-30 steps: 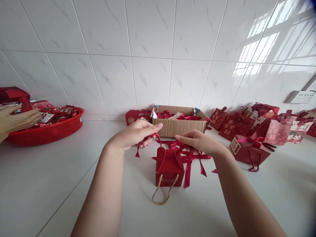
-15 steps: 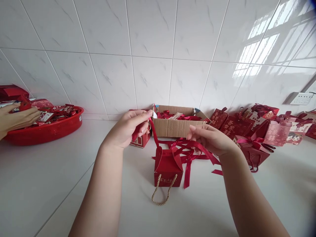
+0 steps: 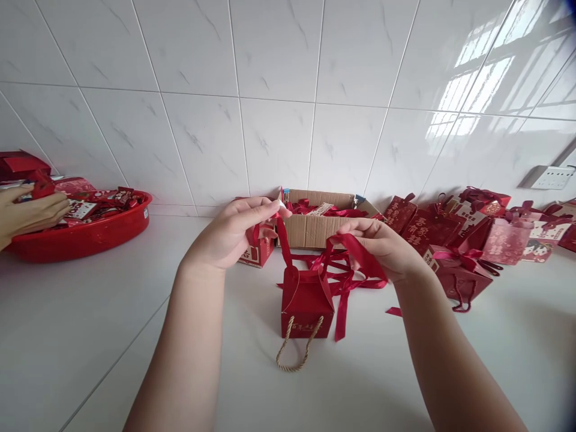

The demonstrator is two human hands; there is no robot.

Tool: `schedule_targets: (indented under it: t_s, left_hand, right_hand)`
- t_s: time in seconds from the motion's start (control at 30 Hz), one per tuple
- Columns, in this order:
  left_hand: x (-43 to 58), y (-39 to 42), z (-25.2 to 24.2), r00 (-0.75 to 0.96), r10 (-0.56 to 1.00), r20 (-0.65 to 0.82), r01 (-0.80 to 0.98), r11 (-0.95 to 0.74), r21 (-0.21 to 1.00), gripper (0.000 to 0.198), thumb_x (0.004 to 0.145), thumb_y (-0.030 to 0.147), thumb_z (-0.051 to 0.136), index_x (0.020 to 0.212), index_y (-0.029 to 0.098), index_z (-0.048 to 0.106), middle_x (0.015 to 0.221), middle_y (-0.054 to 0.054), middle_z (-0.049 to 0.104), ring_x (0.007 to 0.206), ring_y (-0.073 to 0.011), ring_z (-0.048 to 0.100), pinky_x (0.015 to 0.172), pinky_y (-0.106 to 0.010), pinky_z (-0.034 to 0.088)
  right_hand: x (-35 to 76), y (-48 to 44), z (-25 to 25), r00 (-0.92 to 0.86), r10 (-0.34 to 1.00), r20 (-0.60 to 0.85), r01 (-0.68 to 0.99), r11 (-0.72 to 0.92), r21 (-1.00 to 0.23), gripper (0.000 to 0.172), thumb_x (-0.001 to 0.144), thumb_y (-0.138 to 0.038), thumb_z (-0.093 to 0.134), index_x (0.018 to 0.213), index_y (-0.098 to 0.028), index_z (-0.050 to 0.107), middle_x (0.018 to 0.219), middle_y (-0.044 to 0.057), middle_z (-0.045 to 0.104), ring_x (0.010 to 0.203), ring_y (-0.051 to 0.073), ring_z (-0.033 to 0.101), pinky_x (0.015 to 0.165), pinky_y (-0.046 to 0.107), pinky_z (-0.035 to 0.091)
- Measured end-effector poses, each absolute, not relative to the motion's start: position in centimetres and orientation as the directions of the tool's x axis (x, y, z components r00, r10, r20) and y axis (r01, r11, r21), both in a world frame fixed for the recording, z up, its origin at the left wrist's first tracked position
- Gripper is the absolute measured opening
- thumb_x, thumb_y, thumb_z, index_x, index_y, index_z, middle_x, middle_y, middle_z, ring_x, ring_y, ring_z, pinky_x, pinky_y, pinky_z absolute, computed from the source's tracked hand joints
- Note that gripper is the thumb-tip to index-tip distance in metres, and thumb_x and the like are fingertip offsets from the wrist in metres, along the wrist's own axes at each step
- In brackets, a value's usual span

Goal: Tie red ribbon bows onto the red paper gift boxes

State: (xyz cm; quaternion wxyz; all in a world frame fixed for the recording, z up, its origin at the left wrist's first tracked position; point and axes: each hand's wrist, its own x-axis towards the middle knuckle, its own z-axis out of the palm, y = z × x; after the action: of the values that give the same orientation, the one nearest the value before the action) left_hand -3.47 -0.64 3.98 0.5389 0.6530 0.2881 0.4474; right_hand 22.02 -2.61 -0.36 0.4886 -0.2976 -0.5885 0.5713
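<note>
A small red gift box (image 3: 306, 306) stands upright on the white counter, its rope handle (image 3: 292, 365) hanging down in front. Red ribbon (image 3: 282, 240) rises from the box top on both sides. My left hand (image 3: 240, 231) pinches the left length between thumb and fingers, above and left of the box. On the other side, my right hand (image 3: 375, 246) grips the right length, which drapes over its fingers. Loose red ribbons (image 3: 344, 303) lie on the counter behind and beside the box.
Behind my hands sits a cardboard box (image 3: 310, 233) of ribbons and tags. Another red box (image 3: 258, 255) is behind my left hand. Several finished-looking gift boxes (image 3: 465, 276) stand at right. At left, another person's hand (image 3: 31, 210) is over a red basin (image 3: 90, 240) of small packets.
My right hand has closed on the ribbon and raised it, so the right length now runs up from the box. My left hand still holds its length, shifted slightly.
</note>
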Motion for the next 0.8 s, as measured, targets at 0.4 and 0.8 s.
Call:
schedule_targets:
  t_s: [0.4,0.8]
  left_hand:
    - [-2.3,-0.2,3.7,0.377,0.852,0.364,-0.409,-0.199,0.891,0.024,0.078,0.036,0.060,0.088,0.017,0.071,0.094,-0.008,0.071,0.084,-0.0202,0.064,0.066,-0.029,0.048]
    - [-0.8,-0.9,3.7,0.111,0.813,0.572,-0.384,-0.495,0.779,0.023,0.065,0.015,0.074,0.088,0.019,0.071,0.080,-0.001,0.068,0.071,-0.0104,0.060,0.066,-0.022,0.049]
  right_hand:
    - [19.7,-3.0,0.1,-0.017,0.931,0.365,-0.262,0.348,-0.900,0.019,0.071,-0.027,0.074,0.072,-0.020,0.057,0.050,-0.007,0.052,0.045,0.006,0.047,0.043,0.017,0.035]
    - [19.1,-3.8,0.3,0.107,0.886,0.450,-0.147,0.462,-0.875,0.016,0.072,-0.031,0.073,0.078,-0.020,0.062,0.053,-0.006,0.053,0.046,0.006,0.050,0.040,0.017,0.035]
